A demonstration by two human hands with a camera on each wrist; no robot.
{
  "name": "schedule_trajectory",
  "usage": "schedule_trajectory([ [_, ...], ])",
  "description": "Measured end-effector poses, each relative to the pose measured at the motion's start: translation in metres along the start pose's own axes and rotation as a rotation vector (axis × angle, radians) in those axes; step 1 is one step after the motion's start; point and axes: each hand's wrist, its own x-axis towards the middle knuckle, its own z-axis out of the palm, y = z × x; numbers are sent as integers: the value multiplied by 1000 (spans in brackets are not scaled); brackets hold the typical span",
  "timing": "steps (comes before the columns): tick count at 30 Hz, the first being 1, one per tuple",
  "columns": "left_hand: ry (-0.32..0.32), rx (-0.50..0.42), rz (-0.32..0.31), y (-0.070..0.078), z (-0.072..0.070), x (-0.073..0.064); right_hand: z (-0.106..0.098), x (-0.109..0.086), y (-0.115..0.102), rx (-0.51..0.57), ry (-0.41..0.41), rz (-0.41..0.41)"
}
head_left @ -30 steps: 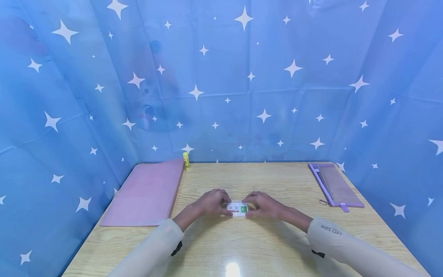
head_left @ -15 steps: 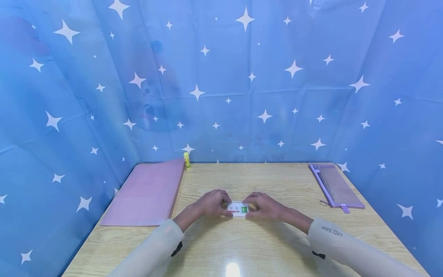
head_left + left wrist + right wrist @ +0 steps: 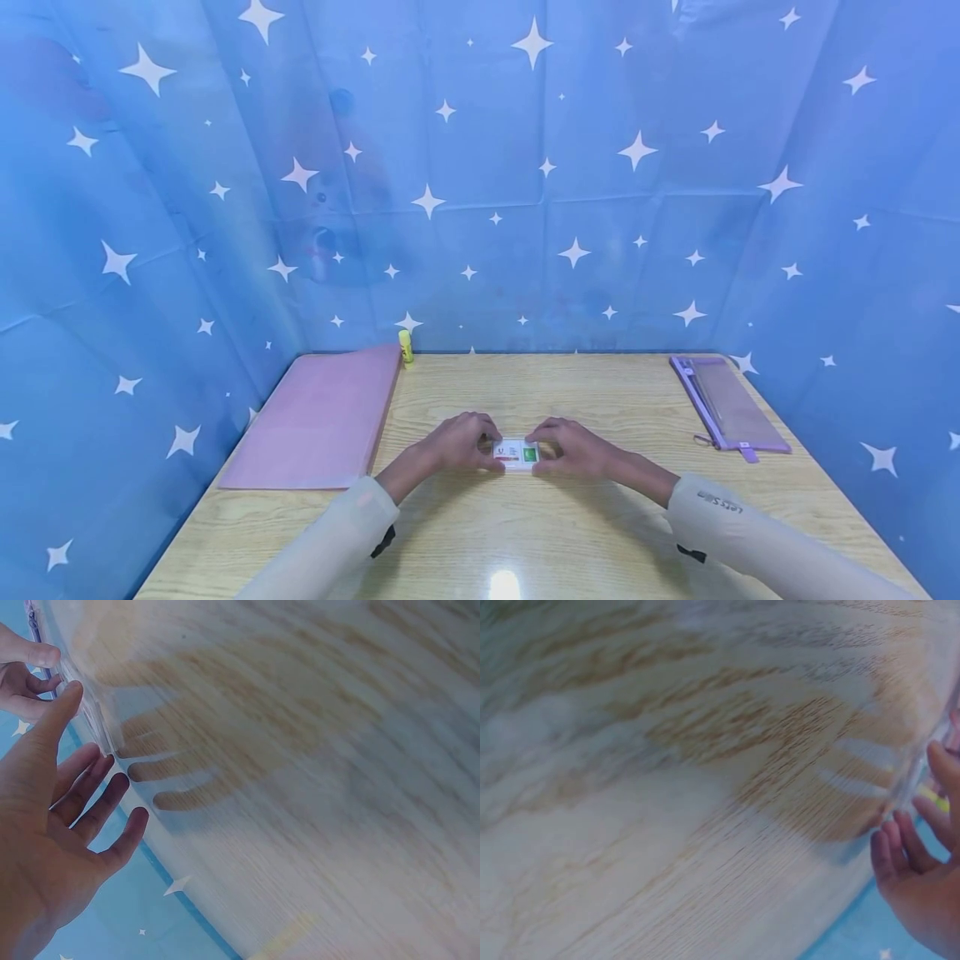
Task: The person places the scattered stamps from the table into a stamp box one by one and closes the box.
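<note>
A small flat clear plastic case [image 3: 514, 452], its white face printed in red and green, lies between the two hands near the middle of the table. The left hand [image 3: 459, 442] pinches its left end, thumb on the near side and a finger on the far side. On the opposite end, the right hand [image 3: 576, 447] grips in the same way. In the left wrist view the case's transparent edge [image 3: 91, 712] shows by the thumb and fingertips, close over the table. The right wrist view gives only part of the right hand [image 3: 926, 881] at the frame's edge.
A pink folder [image 3: 311, 421] lies on the left of the wood-grain table [image 3: 480, 533]. Behind its far corner stands a yellow glue stick [image 3: 406, 347]. On the right is a purple zip pouch [image 3: 731, 404]. A blue star-patterned curtain [image 3: 495, 167] surrounds the table's back and sides.
</note>
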Motion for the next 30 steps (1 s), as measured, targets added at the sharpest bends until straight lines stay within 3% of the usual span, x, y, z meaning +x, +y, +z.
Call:
schedule_trajectory([
  [15, 16, -4, -22, 6, 0, -4, 5, 0, -1, 20, 11, 40],
  [30, 37, 15, -19, 7, 1, -3, 8, -3, -6, -24, 77, -4],
])
